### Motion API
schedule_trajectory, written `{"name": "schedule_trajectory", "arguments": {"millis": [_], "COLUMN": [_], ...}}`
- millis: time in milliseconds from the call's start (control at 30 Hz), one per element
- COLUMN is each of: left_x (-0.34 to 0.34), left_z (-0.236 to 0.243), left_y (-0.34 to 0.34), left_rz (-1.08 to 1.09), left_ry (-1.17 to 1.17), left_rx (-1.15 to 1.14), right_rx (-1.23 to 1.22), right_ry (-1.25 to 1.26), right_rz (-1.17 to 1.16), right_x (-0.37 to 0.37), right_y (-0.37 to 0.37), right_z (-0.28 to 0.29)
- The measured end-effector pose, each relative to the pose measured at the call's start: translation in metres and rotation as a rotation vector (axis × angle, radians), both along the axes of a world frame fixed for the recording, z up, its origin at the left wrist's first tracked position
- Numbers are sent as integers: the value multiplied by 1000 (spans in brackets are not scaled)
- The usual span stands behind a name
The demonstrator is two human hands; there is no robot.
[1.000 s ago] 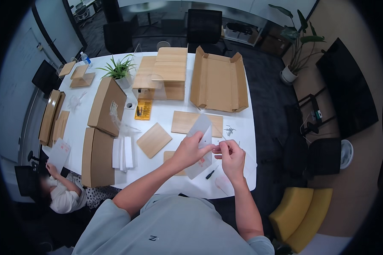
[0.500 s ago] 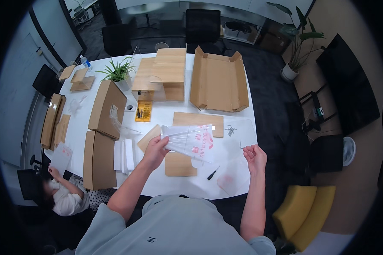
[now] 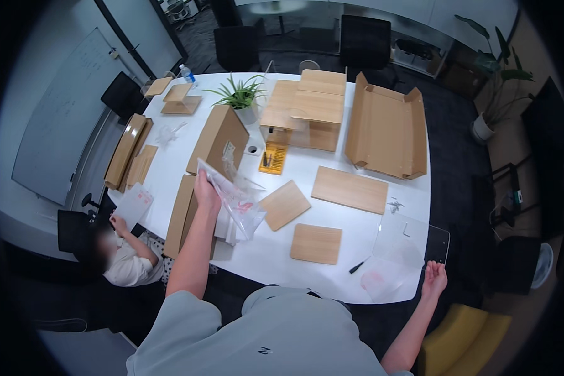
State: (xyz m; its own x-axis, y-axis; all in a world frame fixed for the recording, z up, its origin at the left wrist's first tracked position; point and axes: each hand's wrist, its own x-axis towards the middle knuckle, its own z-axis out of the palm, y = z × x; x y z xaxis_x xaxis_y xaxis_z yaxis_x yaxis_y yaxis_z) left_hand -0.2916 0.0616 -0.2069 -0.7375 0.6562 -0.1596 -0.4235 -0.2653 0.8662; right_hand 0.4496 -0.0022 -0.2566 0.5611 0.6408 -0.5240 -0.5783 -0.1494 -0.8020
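Note:
My left hand [image 3: 207, 195] grips a clear plastic bag [image 3: 241, 210] with pink print, holding it up beside the brown cardboard boxes [image 3: 222, 139]. At the table's right edge, my right hand [image 3: 434, 280] has loosely curled, empty-looking fingers. Its fingertips are close to a clear acrylic panel [image 3: 437, 237] that overhangs the edge; whether they touch is unclear. A small L-shaped hex key [image 3: 406, 230] lies on the panel. Near it are a pile of screws [image 3: 395, 205], a black screwdriver [image 3: 356, 267] and crumpled clear film [image 3: 376, 281]. Three wooden boards [image 3: 349, 189] lie flat in the middle.
Toward the back stand a wooden shelf unit [image 3: 319, 103], an open cardboard tray [image 3: 388, 128], a potted plant [image 3: 241, 97] and an orange tool card [image 3: 273, 158]. At the left, another person [image 3: 135, 260] holds a white sheet [image 3: 131, 205]. A yellow seat [image 3: 460, 338] is at lower right.
My left hand has carried the plastic bag left toward the boxes. The hex key has left my right hand, which has moved right and nearer me. The view has swung left.

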Motion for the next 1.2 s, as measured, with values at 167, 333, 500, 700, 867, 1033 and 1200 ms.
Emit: {"name": "schedule_trajectory", "arguments": {"millis": [167, 333, 500, 700, 867, 1033, 1200], "left_x": [-17, -27, -39, -68, -78, -67, 6], "left_z": [4, -12, -94, -224, -251, -201, -115], "left_y": [22, 71, 95, 88, 90, 82, 52], "left_rz": [-57, -210, -390, -660, -644, -551, -504], "left_ry": [616, 1036, 1494, 1430, 1174, 1269, 1471], "left_rx": [-438, -432, -508, -1037, -1167, -974, -485], "right_rx": [-19, -73, -61, -141, -132, -138, -157], "right_ry": [-30, -95, -123, -146, -131, -95, -41], "right_rz": [50, 111, 165, 94, 135, 182, 260], "right_x": [-31, -58, -91, -136, -155, -165, -183], "right_y": [-11, -14, -10, -3, 7, 21, 35], "right_z": [6, 18, 30, 40, 37, 29, 16]}}
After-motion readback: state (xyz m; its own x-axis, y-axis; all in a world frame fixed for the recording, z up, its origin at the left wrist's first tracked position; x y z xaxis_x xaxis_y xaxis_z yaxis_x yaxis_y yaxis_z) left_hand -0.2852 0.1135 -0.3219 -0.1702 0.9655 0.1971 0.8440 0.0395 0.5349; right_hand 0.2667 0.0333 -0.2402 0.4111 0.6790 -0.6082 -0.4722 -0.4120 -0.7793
